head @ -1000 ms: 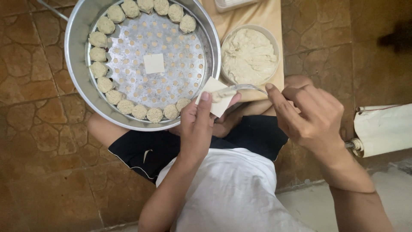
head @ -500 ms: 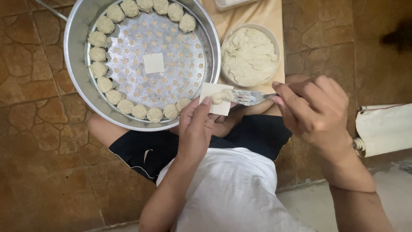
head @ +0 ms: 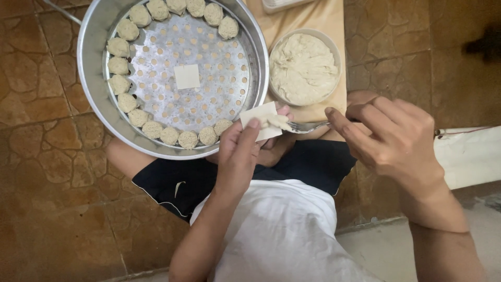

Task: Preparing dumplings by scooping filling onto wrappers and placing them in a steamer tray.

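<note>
Holding a square pale dough wrapper [head: 262, 120] flat on its fingers, the left hand [head: 241, 156] sits just near of the round perforated metal steamer tray [head: 96, 104], thumb pressed on the wrapper's near edge. A small lump of pale filling [head: 279, 122] lies on the wrapper's right part.

Right hand [head: 389, 137] is closed in a pinch around the handle of a metal fork [head: 308, 126]. Fork tines touch the lump on the wrapper. Right hand is right of the left hand, apart from it, linked only by the fork.

Tray: formed pale dumplings [head: 169, 135] line the rim from far side round the left to the near side, touching one another. One loose square wrapper [head: 187, 76] lies flat at tray centre, clear of the dumplings.

Round pale bowl of off-white filling paste [head: 303, 68] stands just right of the tray, far of both hands, on a light wooden board [head: 323, 18]. Bowl rim nearly touches the tray rim.

Packages: corner of a clear plastic container [head: 284, 4] at the far edge of the board, mostly cut off by the frame; contents not readable. White rectangular object [head: 467, 156] at right, behind the right wrist; cannot tell what it is. No legible labels.

Floor is brown irregular stone tile [head: 42, 156].
</note>
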